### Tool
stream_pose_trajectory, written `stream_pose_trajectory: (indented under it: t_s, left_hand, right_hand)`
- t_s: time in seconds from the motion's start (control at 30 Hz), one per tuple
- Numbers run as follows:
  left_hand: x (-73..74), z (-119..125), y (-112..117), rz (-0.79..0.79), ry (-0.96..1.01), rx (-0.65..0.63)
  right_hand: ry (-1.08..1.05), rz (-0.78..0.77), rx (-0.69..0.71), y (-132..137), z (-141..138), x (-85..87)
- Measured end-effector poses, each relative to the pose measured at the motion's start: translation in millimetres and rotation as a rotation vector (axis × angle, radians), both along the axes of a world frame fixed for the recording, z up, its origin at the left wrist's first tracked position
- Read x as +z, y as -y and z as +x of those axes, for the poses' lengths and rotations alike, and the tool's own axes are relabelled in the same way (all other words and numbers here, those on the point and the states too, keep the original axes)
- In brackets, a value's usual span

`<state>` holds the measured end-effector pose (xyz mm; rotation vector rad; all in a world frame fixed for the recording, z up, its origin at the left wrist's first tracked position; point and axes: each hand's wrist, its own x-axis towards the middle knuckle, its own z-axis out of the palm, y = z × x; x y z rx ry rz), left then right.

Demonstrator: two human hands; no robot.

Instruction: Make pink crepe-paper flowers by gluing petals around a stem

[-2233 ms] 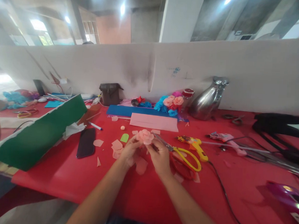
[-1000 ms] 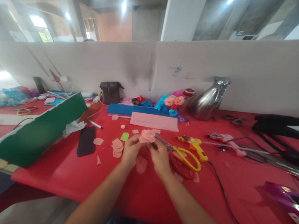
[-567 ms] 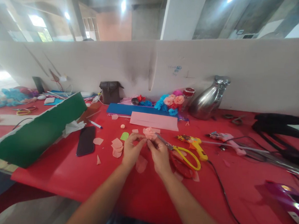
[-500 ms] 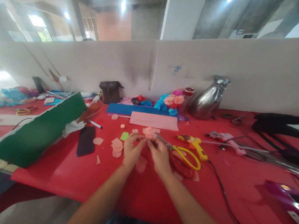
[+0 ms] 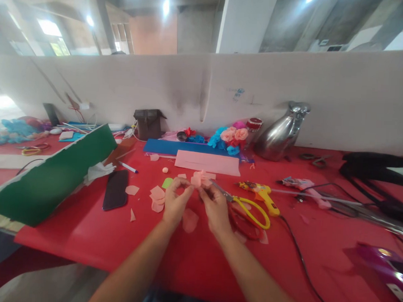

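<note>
Between my two hands is a peach paper flower point(image 5: 198, 178), pinched at its base. My left hand point(image 5: 177, 202) grips it from the left with thumb and fingers together. From the other side my right hand point(image 5: 213, 205) pinches it too. Scissors point(image 5: 250, 212) with yellow and red handles lie just right of my right hand. On the table below the hands is a loose peach paper petal point(image 5: 190, 220). A small stack of cut petals point(image 5: 157, 197) and a lime green paper piece point(image 5: 167, 183) lie left of my left hand.
A yellow glue gun point(image 5: 261, 197) with a black cord lies at the right, a pink glue gun point(image 5: 307, 189) beyond it. Left are a phone point(image 5: 115, 190) and a green board point(image 5: 56, 179). Pink paper point(image 5: 207, 163), finished flowers point(image 5: 234, 137) and a steel jug point(image 5: 283, 133) stand behind.
The paper flower has turned and shifted slightly left between my fingers. My left hand has moved a little left, uncovering more of the loose petal below.
</note>
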<state>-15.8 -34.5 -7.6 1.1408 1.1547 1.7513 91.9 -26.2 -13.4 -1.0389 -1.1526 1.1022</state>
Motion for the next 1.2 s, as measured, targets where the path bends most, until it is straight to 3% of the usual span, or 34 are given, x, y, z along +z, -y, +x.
stream_pose_trajectory:
  t_s: [0.23,0.87,1.2]
  left_hand:
    - [2.5,-2,-2,-0.044,0.221,-0.015]
    - [1.0,2,-2,-0.06,0.194,-0.071]
    - [-3.7,-6,-10,-0.122,0.467,-0.018]
  right_hand:
    - [-0.011,-0.034,0.01,0,1,-0.2]
    - [-0.309,-0.185,0.062,-4,2,7.4]
    - [-0.344,-0.196,0.062,-5,4,5.9]
